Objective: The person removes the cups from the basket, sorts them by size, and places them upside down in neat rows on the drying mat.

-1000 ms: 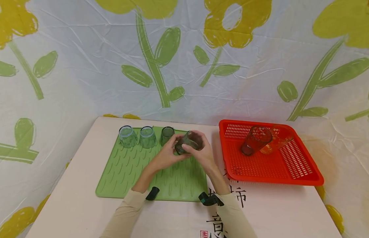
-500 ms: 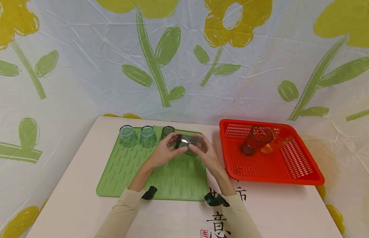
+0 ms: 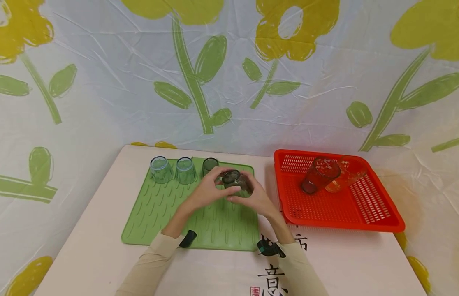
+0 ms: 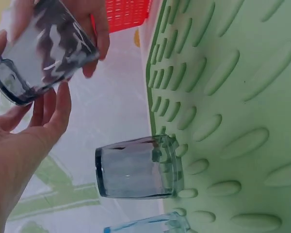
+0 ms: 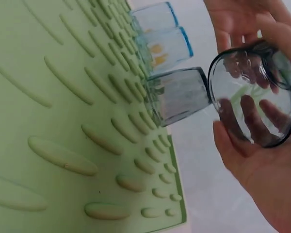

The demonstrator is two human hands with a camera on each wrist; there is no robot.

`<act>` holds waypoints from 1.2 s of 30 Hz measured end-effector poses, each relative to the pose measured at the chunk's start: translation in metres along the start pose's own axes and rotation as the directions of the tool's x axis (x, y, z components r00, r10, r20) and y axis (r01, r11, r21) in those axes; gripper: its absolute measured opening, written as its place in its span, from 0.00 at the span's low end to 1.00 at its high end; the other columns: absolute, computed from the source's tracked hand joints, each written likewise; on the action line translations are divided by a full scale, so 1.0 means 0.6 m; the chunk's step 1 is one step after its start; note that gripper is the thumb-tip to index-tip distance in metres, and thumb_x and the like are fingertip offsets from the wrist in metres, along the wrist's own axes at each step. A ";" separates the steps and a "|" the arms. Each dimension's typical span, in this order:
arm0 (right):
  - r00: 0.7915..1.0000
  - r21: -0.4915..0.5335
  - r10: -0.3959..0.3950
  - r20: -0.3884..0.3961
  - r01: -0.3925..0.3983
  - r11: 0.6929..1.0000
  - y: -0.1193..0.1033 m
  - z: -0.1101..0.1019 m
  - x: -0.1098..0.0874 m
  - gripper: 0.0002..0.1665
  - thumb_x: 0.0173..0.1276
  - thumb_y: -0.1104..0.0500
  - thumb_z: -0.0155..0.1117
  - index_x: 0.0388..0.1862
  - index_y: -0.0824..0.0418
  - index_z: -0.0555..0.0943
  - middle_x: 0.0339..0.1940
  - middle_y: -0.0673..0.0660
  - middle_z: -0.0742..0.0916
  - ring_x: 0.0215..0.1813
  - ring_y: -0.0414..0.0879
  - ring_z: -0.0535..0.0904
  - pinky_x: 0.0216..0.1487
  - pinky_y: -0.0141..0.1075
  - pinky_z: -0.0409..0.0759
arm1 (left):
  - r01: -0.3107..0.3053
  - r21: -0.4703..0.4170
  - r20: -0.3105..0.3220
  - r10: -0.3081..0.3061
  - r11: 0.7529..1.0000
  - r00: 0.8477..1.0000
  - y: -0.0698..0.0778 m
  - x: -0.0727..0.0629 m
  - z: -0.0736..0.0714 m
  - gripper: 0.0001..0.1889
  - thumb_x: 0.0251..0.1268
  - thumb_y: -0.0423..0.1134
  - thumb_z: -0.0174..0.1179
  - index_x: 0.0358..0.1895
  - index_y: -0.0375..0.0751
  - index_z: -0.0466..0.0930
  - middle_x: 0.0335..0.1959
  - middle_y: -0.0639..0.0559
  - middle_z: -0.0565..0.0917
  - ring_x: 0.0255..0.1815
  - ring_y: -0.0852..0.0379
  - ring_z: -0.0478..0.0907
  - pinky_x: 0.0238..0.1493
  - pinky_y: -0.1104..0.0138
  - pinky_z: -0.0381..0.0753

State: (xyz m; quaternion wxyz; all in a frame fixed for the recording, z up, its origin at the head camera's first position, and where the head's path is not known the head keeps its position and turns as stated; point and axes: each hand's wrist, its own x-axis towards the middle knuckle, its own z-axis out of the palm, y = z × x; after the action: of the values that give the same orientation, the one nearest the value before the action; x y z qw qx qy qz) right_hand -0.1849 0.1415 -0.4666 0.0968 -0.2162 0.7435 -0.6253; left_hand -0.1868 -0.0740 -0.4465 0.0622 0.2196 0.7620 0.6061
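Note:
A dark grey drinking glass [image 3: 232, 178] is held tilted above the green ridged mat [image 3: 151, 222]. My left hand [image 3: 207, 191] grips it near the thick, dark base, which faces up in the head view. My right hand [image 3: 257, 198] holds it from the other side, fingers curled round its wall. In the right wrist view the glass's round mouth [image 5: 252, 97] is turned toward the mat's side. Just left of the hands a similar grey glass [image 3: 209, 165] stands upside down on the mat, partly hidden in the head view.
Two light blue glasses [image 3: 161, 170] stand upside down along the mat's back left. On the right sits a red perforated basket [image 3: 340, 225] holding a dark glass [image 3: 320, 176] and a clear glass [image 3: 349, 174], both leaning. Behind the table hangs a flowered cloth [image 3: 133, 82].
Both hands have turned the glass: it lay sideways with its base to the left half a second ago, and now the base points upward. The other glasses have stayed put.

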 end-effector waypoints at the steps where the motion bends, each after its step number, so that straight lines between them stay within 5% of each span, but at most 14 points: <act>1: 1.000 -0.031 -0.004 -0.003 0.004 1.000 0.000 0.001 0.001 0.46 0.61 0.62 0.80 0.75 0.52 0.67 0.67 0.54 0.79 0.69 0.50 0.74 0.72 0.51 0.68 | -0.017 0.027 -0.002 0.017 0.999 1.000 0.000 0.001 0.002 0.33 0.64 0.46 0.74 0.71 0.44 0.73 0.63 0.47 0.74 0.63 0.50 0.74 0.64 0.54 0.77; 7: 1.000 -0.159 -0.012 -0.025 0.008 0.987 -0.004 0.008 0.006 0.48 0.59 0.61 0.82 0.75 0.52 0.68 0.65 0.54 0.81 0.63 0.50 0.77 0.63 0.48 0.76 | -0.082 0.170 -0.018 0.086 0.982 0.996 -0.002 0.002 0.011 0.35 0.61 0.44 0.76 0.70 0.43 0.73 0.59 0.48 0.74 0.60 0.52 0.75 0.63 0.56 0.77; 14: 0.997 -0.218 -0.013 -0.073 -0.003 0.976 0.001 0.015 0.015 0.46 0.60 0.62 0.80 0.74 0.59 0.68 0.64 0.59 0.81 0.63 0.53 0.77 0.64 0.51 0.76 | -0.116 0.199 -0.018 0.122 0.973 0.992 -0.004 0.004 0.007 0.33 0.67 0.40 0.72 0.71 0.34 0.70 0.63 0.41 0.72 0.62 0.45 0.74 0.63 0.51 0.77; 27: 0.981 -0.238 0.010 -0.196 -0.057 0.970 0.016 0.012 0.042 0.45 0.61 0.54 0.80 0.73 0.56 0.66 0.61 0.58 0.81 0.62 0.53 0.77 0.63 0.55 0.74 | -0.130 0.239 0.002 0.133 0.962 0.991 -0.027 -0.015 -0.039 0.27 0.75 0.35 0.63 0.72 0.31 0.69 0.60 0.35 0.75 0.60 0.36 0.75 0.58 0.46 0.79; 36: 0.950 -0.239 0.018 -0.310 -0.096 0.966 0.042 0.016 0.066 0.46 0.61 0.54 0.80 0.73 0.57 0.65 0.63 0.60 0.81 0.63 0.55 0.78 0.65 0.55 0.74 | -0.097 0.284 -0.016 0.106 0.954 0.994 -0.047 -0.040 -0.069 0.24 0.76 0.35 0.62 0.70 0.30 0.71 0.60 0.35 0.77 0.58 0.36 0.76 0.56 0.46 0.78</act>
State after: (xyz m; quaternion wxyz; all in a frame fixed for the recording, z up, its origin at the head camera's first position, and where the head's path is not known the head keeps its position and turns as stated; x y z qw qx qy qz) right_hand -0.2212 0.1186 -0.4883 -0.0295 -0.1057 0.8285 -0.5491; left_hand -0.1875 -0.1256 -0.4668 -0.0128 0.2555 0.8294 0.4966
